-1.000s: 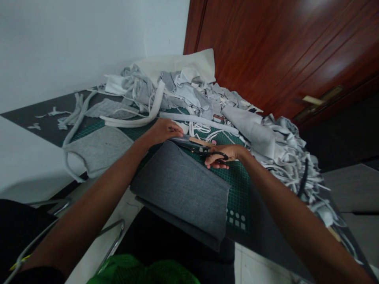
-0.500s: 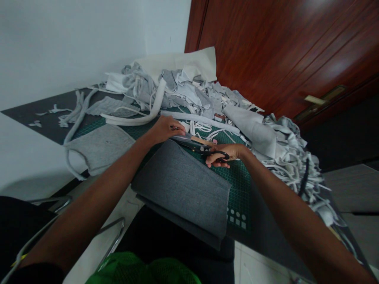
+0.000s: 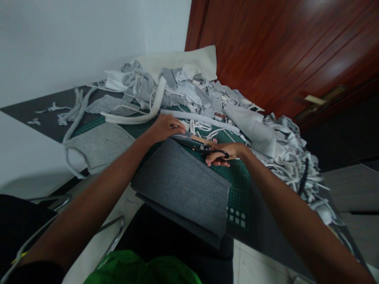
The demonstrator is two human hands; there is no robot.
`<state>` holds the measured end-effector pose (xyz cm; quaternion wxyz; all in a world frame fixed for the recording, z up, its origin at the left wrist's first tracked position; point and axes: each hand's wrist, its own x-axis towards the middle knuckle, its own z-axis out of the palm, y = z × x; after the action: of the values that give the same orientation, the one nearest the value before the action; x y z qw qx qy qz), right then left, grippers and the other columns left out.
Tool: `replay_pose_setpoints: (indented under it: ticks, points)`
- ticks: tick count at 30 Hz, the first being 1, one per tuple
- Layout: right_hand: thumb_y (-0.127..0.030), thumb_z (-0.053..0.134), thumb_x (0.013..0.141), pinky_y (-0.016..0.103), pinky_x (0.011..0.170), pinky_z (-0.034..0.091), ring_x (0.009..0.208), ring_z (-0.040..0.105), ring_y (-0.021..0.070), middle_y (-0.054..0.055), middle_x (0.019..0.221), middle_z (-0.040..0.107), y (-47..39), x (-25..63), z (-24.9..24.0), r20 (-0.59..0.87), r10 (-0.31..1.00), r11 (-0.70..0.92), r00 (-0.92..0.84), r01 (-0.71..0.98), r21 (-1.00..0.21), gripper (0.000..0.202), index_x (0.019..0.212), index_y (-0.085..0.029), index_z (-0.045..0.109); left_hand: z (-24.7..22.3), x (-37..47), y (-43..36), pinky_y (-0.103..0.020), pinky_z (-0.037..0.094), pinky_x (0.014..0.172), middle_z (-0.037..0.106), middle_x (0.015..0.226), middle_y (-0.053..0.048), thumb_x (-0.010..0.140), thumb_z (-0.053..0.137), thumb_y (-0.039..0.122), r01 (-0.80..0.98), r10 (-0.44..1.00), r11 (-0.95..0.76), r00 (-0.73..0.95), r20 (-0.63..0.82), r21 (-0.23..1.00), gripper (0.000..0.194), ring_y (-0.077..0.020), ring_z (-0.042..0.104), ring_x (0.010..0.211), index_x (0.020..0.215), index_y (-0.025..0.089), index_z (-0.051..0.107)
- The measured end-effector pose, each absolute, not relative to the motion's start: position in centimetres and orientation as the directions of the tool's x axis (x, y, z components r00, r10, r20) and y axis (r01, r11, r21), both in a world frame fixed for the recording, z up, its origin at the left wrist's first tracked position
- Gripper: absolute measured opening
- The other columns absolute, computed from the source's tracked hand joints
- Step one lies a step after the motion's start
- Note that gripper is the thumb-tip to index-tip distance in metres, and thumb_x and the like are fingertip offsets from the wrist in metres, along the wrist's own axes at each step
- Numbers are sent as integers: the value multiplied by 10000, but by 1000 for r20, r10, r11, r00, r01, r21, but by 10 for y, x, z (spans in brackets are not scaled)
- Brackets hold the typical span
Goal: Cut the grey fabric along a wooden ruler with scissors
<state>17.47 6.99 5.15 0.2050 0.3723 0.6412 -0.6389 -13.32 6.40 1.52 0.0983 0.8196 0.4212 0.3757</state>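
Between the hands, over the green mat (image 3: 239,181), lay the scissors (image 3: 201,150), their long axis running from the right hand (image 3: 220,154) leftward and slightly away from the body, blades toward the left hand (image 3: 166,128). The right hand was closed around the handles, some fingers extended beneath; the left had its fingertips pinched together, seemingly on a grey edge (image 3: 184,136). How far the blades stood apart could not be told.

On the body side of the blades was the dark cloth (image 3: 185,189), its far corner just beside the left hand, the nearer one; its length slanted away toward the right, its near part overhanging the table (image 3: 266,225) above the lap. A tan strip (image 3: 203,140) lay just beyond the scissors. Past both hands spread heaped scraps (image 3: 192,92), and left of the left forearm lay a pale piece (image 3: 102,146).
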Motion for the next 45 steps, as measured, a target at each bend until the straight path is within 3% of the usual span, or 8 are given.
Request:
replay_pose_setpoints:
  ticks: [11,21,30,45]
  points:
    - [-545,892,721,179,363,419,398,493,66,-73,573,564,69,175,52,-743,225,-91,-630,745,-660,521,944,-116,698,14,-133,64,-302,450,787,825,846,-31,939,717,582,606,750,-639,358,556,474,365,-175,677,779,906,248,860]
    - [-521,889,745,184,359,423,401,473,62,-69,570,551,70,172,51,-748,202,-83,-632,750,-656,497,933,-105,694,14,-133,65,-307,449,814,835,896,-27,929,767,479,621,769,-618,348,536,483,248,-176,669,806,919,250,861]
    - [-772,808,766,175,360,411,386,435,59,-96,520,491,68,173,53,-722,175,-78,-670,721,-688,649,828,-166,585,14,-135,65,-301,458,788,830,857,-18,957,716,491,585,737,-658,368,568,474,284,-176,689,788,890,256,861]
    - [-867,685,818,196,382,467,417,456,59,-76,594,492,65,180,53,-648,135,-43,-750,648,-760,748,914,-126,636,5,-135,69,-298,461,774,829,840,-19,924,767,470,591,748,-645,359,558,484,222,-176,667,781,894,274,868]
